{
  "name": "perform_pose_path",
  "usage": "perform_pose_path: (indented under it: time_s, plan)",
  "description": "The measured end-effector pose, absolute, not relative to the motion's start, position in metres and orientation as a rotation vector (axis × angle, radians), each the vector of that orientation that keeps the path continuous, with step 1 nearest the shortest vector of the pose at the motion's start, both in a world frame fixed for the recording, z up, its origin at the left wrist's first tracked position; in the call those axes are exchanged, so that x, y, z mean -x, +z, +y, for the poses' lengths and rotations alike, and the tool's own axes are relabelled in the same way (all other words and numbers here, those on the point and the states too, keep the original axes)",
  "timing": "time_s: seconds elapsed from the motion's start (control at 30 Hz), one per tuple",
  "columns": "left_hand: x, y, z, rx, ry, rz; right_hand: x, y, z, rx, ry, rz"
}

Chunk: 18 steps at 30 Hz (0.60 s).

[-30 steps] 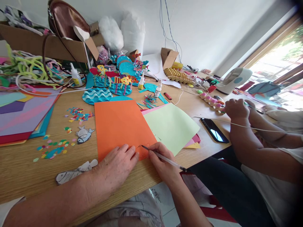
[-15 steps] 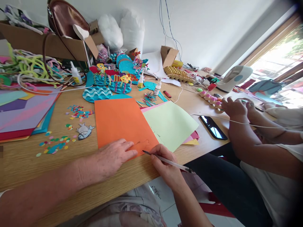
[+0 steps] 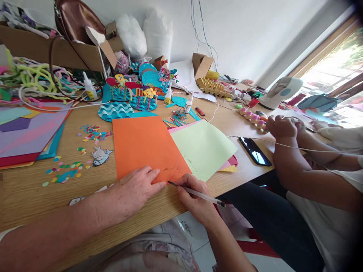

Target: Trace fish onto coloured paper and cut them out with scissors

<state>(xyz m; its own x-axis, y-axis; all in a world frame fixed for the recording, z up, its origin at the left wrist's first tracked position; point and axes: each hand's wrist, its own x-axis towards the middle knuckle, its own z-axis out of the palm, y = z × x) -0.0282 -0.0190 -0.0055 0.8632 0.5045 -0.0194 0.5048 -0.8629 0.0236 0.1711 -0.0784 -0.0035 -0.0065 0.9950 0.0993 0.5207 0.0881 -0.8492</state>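
An orange sheet of paper (image 3: 141, 143) lies at the table's front edge, with thin pen lines near its lower right corner. My left hand (image 3: 141, 183) rests flat on its lower edge, fingers stretched out. In my right hand (image 3: 195, 192) is a clear-barrelled pen (image 3: 202, 195), its tip touching the orange paper just right of my left fingers. A light green sheet (image 3: 204, 147) with faint drawn lines lies partly under the orange one, over pink, red and yellow sheets. Left of the orange paper is a grey paper fish (image 3: 101, 156); another cutout (image 3: 78, 200) shows partly behind my left forearm.
Paper confetti (image 3: 68, 172) lies on the left beside stacked coloured paper (image 3: 28, 132). Glue bottles (image 3: 188, 104) and blue wave crafts (image 3: 116, 111) stand behind. A phone (image 3: 255, 152) lies on the right, near a co-worker's hands (image 3: 283, 127). A white cable crosses there.
The pen tip has moved slightly left along the orange paper with my right hand. My left forearm has shifted, and a cutout now shows behind it.
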Motion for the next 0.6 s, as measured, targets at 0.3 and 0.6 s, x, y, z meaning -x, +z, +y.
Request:
perform_pose_path:
  time_s: [0.3,0.6]
  plan:
    - [0.0264,-0.0058,-0.0202,-2.995,-0.023,0.843,-0.1715,-0.0040,-0.0807,1.554,0.808,-1.644]
    - [0.0268,-0.0046,-0.0200,-2.981,-0.015,0.819,-0.1702,-0.0016,-0.0795,1.563,0.778,-1.658]
